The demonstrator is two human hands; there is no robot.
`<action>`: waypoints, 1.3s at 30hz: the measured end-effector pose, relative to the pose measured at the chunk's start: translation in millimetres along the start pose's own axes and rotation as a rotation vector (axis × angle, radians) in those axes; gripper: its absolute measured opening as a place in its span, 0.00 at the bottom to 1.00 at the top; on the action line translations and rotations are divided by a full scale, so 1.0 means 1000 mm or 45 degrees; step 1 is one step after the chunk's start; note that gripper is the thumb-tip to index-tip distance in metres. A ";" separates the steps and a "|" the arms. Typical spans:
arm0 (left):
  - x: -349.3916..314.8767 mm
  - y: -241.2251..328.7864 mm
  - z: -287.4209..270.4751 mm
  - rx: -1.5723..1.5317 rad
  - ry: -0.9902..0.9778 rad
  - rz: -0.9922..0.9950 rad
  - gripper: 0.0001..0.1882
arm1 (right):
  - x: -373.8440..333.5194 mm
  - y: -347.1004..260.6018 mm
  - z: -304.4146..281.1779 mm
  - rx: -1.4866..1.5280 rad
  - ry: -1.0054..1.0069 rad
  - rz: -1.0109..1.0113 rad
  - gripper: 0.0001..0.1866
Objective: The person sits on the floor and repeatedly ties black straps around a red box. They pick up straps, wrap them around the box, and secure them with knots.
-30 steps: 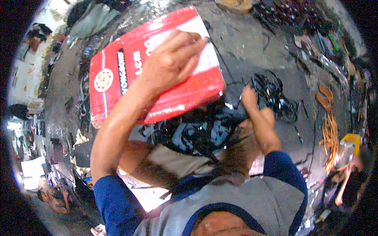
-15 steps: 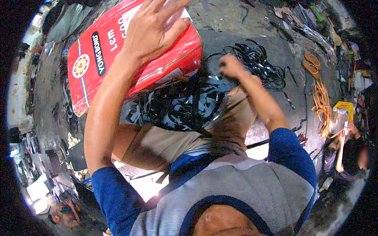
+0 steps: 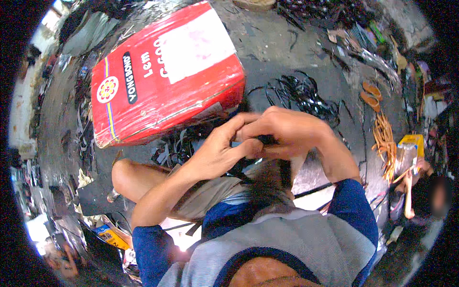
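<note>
Hiding its contents sits a carton (image 3: pixel 167 83) (red).

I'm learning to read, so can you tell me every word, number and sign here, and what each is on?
I won't copy printed words out, but here's where they are:
Red box: big white letters and numbers.
Black label on that box: white capital letters.
Flower sign on that box: a picture in a white circle.
Yellow box, right: too small to read.
Yellow-and-blue package, lower left: too blurred to read fully.
</note>
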State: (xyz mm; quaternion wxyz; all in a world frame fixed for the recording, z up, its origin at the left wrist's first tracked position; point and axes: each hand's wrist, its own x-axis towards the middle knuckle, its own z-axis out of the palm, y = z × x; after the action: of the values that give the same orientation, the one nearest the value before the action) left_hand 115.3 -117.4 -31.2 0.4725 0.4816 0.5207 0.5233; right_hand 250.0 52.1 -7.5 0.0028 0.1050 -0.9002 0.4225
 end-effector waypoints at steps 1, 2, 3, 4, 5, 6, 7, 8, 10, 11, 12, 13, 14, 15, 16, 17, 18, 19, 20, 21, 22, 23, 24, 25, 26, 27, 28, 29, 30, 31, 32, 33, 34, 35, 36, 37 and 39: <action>-0.006 0.013 -0.006 -0.003 -0.041 -0.197 0.21 | 0.001 -0.018 -0.016 -0.064 0.040 -0.006 0.08; -0.016 0.025 -0.021 -0.008 -0.084 -0.397 0.18 | 0.002 -0.033 -0.031 -0.124 0.084 -0.013 0.09; -0.028 0.033 -0.033 0.104 0.011 -0.423 0.15 | 0.004 -0.038 -0.047 -0.035 0.056 0.116 0.12; -0.041 0.044 -0.044 0.216 0.102 -0.451 0.13 | 0.006 -0.044 -0.063 0.022 0.067 0.179 0.12; -0.054 0.052 -0.053 0.447 0.327 -0.296 0.13 | 0.009 -0.045 -0.077 0.079 0.075 0.242 0.12; -0.066 0.060 -0.066 0.446 0.576 -0.224 0.11 | 0.011 -0.036 -0.085 0.140 0.191 0.199 0.14; -0.075 0.063 -0.084 0.433 0.810 -0.148 0.09 | 0.013 -0.024 -0.091 0.200 0.314 0.169 0.17; -0.091 0.066 -0.112 0.483 0.845 -0.118 0.08 | 0.024 -0.027 -0.102 0.253 0.261 0.322 0.16; -0.118 0.084 -0.166 0.601 0.916 -0.109 0.09 | 0.045 -0.017 -0.113 0.249 0.220 0.363 0.14; -0.127 0.091 -0.189 0.664 0.960 -0.142 0.10 | 0.057 -0.008 -0.115 0.238 0.186 0.343 0.13; -0.134 0.099 -0.209 0.682 0.962 -0.218 0.11 | 0.069 -0.004 -0.116 0.176 0.182 0.343 0.13; -0.137 0.105 -0.228 0.695 0.959 -0.292 0.12 | 0.081 -0.002 -0.116 0.109 0.183 0.346 0.12; -0.137 0.111 -0.240 0.744 1.003 -0.370 0.12 | 0.091 0.000 -0.116 0.044 0.187 0.346 0.11; -0.143 0.110 -0.259 1.018 1.035 -0.418 0.11 | 0.100 0.004 -0.114 -0.016 0.207 0.326 0.10; -0.148 0.105 -0.279 1.292 1.060 -0.462 0.11 | 0.109 0.005 -0.113 -0.081 0.232 0.304 0.10; -0.152 0.106 -0.293 1.566 1.078 -0.516 0.11 | 0.117 0.007 -0.112 -0.143 0.255 0.281 0.09; -0.136 0.106 -0.294 1.744 1.100 -0.825 0.15 | 0.120 0.009 -0.109 -0.230 0.275 0.315 0.08; -0.115 0.101 -0.256 2.513 1.319 -0.706 0.19 | 0.122 0.011 -0.107 -0.338 0.293 0.319 0.07; -0.094 0.098 -0.244 2.599 1.460 -0.539 0.24 | 0.125 0.005 -0.102 -0.387 0.312 0.339 0.08; -0.060 0.086 -0.240 2.355 1.565 -0.168 0.27 | 0.126 0.004 -0.097 -0.440 0.330 0.375 0.10; -0.033 0.082 -0.221 2.042 1.415 0.283 0.29 | 0.128 0.011 -0.096 -0.520 0.386 0.339 0.14; 0.001 0.070 -0.202 1.669 1.252 0.477 0.28 | 0.131 0.010 -0.090 -0.590 0.483 0.314 0.15; 0.031 0.063 -0.176 1.352 0.952 0.599 0.25 | 0.132 0.012 -0.080 -0.659 0.581 0.306 0.15; 0.056 0.052 -0.160 0.960 0.699 0.424 0.25 | 0.133 0.011 -0.072 -0.725 0.678 0.291 0.16; 0.071 0.044 -0.144 0.868 0.611 0.405 0.24 | 0.135 0.007 -0.070 -0.714 0.703 0.373 0.17; 0.082 0.042 -0.132 0.943 0.571 0.463 0.24 | 0.132 0.009 -0.070 -0.715 0.729 0.359 0.17; 0.085 0.040 -0.126 0.875 0.595 0.447 0.22 | 0.129 0.013 -0.070 -0.716 0.756 0.346 0.16; 0.087 0.038 -0.121 0.807 0.618 0.431 0.20 | 0.125 0.015 -0.071 -0.717 0.783 0.333 0.15; 0.085 0.037 -0.119 0.818 0.636 0.416 0.18 | 0.123 0.015 -0.071 -0.748 0.765 0.309 0.15; 0.083 0.037 -0.117 0.830 0.655 0.400 0.17 | 0.120 0.012 -0.073 -0.778 0.746 0.285 0.14; 0.082 0.035 -0.117 0.842 0.674 0.384 0.15 | 0.118 0.010 -0.074 -0.808 0.726 0.259 0.14; 0.083 0.034 -0.117 0.836 0.682 0.407 0.14 | 0.117 0.011 -0.075 -0.831 0.728 0.225 0.13; 0.084 0.033 -0.117 0.831 0.691 0.430 0.12 | 0.116 0.011 -0.075 -0.855 0.729 0.190 0.12; 0.084 0.032 -0.117 0.827 0.702 0.453 0.11 | 0.114 0.011 -0.076 -0.877 0.729 0.153 0.11; 0.084 0.032 -0.117 0.842 0.708 0.454 0.10 | 0.113 0.011 -0.077 -0.953 0.731 0.102 0.10; 0.083 0.032 -0.116 0.858 0.715 0.454 0.10 | 0.111 0.010 -0.077 -0.997 0.721 0.089 0.10; 0.083 0.032 -0.116 0.901 0.731 0.494 0.09 | 0.109 0.009 -0.079 -1.087 0.703 0.060 0.10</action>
State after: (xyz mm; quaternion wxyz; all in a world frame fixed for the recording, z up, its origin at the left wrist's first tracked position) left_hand -7.2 -45.2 2.6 0.0114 0.5370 0.6762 0.5043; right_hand 135.5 97.2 46.4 0.2740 -0.0414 -0.9604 0.0288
